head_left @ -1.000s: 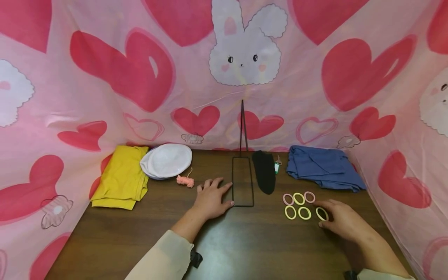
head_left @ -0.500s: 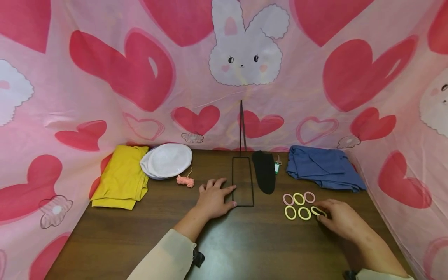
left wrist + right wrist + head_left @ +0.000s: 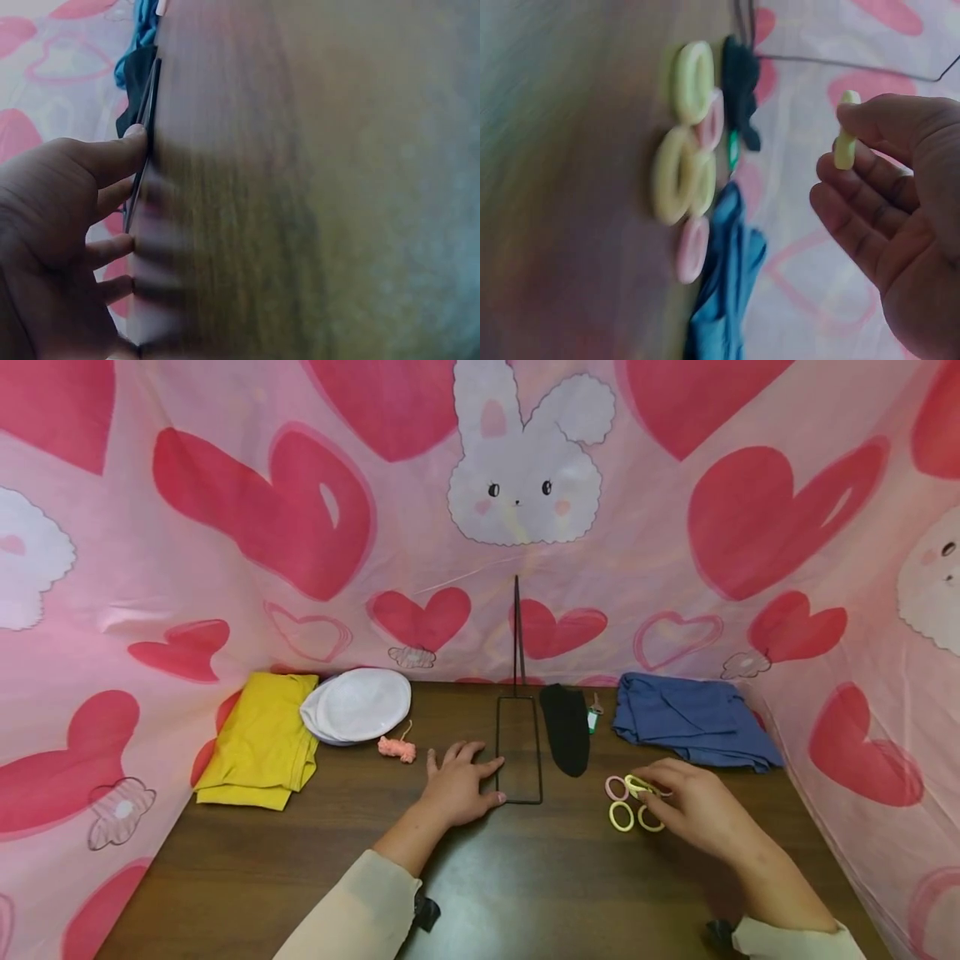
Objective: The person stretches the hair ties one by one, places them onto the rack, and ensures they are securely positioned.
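My right hand (image 3: pixel 643 787) hovers just above the table and pinches a yellow hair tie (image 3: pixel 845 131) between thumb and fingertips. Under and beside it lie more hair ties: a pink one (image 3: pixel 617 788), a yellow one (image 3: pixel 621 816) and others partly hidden by the hand. In the right wrist view the yellow ties (image 3: pixel 673 174) and pink ties (image 3: pixel 692 249) lie in a cluster on the wood. My left hand (image 3: pixel 471 772) rests flat on the table, its thumb (image 3: pixel 135 142) touching the base of a black wire stand (image 3: pixel 517 627).
Along the back of the brown table (image 3: pixel 525 885) lie a folded yellow cloth (image 3: pixel 258 739), a white round cap (image 3: pixel 360 702), a small pink yarn bundle (image 3: pixel 396 747), a black sock (image 3: pixel 566 727) and a folded blue cloth (image 3: pixel 690 718). Pink heart-print fabric walls surround the table.
My right hand picked a yellow hair tie off the table at the right end of the cluster and moved it left and up, over the other ties. The left hand stayed put.
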A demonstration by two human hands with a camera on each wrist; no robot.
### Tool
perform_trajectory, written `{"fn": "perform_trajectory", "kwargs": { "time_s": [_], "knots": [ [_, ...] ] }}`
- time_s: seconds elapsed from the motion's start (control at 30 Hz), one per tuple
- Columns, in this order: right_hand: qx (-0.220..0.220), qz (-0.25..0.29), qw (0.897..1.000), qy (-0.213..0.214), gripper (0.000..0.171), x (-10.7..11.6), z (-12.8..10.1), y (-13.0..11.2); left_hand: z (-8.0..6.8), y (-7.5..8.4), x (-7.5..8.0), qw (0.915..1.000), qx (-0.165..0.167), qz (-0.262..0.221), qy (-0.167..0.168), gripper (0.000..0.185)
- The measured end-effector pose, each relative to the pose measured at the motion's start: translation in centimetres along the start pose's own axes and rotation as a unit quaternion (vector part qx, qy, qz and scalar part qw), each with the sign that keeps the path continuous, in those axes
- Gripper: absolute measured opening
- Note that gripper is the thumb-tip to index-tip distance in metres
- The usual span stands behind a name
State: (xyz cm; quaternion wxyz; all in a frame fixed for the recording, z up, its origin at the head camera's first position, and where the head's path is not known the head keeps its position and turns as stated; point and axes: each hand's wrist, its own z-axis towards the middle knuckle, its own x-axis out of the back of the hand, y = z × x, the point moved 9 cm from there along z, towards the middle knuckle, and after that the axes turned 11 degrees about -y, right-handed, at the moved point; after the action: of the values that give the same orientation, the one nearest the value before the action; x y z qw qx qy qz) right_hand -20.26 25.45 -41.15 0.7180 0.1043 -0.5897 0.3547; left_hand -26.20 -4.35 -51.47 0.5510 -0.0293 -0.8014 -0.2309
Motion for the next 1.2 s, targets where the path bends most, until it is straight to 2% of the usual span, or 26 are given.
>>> {"fn": "perform_trajectory", "kwargs": {
  "time_s": [0.2, 0.3, 0.47, 0.6, 0.83, 1.0, 1.2],
  "knots": [
    [0.031, -0.001, 0.999, 0.026, 0.037, 1.3, 2.4, -2.6, 0.0, 0.1, 0.2, 0.9999, 0.003, -0.015, -0.006, 0.064],
    [0.062, -0.003, 0.997, 0.050, 0.037, 2.2, 3.7, -4.2, 0.1, 0.2, 0.2, 0.9999, 0.002, -0.014, -0.004, 0.064],
    [0.119, 0.014, 0.990, 0.080, 0.023, 3.9, 6.0, -7.1, 0.0, 0.2, 0.2, 0.9999, 0.003, -0.015, -0.002, 0.064],
    [0.147, 0.017, 0.984, 0.100, 0.034, 5.2, 7.7, -9.1, 0.0, 0.1, 0.2, 0.9999, 0.005, -0.013, -0.002, 0.064],
    [0.171, 0.017, 0.976, 0.135, 0.030, 7.6, 10.0, -12.0, 0.0, 0.1, 0.2, 0.9999, 0.006, -0.010, -0.006, 0.065],
    [0.202, 0.013, 0.964, 0.174, 0.025, 9.4, 11.1, -13.8, 0.0, 0.1, 0.2, 0.9999, 0.005, -0.009, -0.007, 0.065],
    [0.210, 0.009, 0.961, 0.181, 0.027, 10.4, 12.1, -14.9, 0.0, 0.1, 0.1, 0.9999, 0.006, -0.006, -0.007, 0.065]
  ]
}}
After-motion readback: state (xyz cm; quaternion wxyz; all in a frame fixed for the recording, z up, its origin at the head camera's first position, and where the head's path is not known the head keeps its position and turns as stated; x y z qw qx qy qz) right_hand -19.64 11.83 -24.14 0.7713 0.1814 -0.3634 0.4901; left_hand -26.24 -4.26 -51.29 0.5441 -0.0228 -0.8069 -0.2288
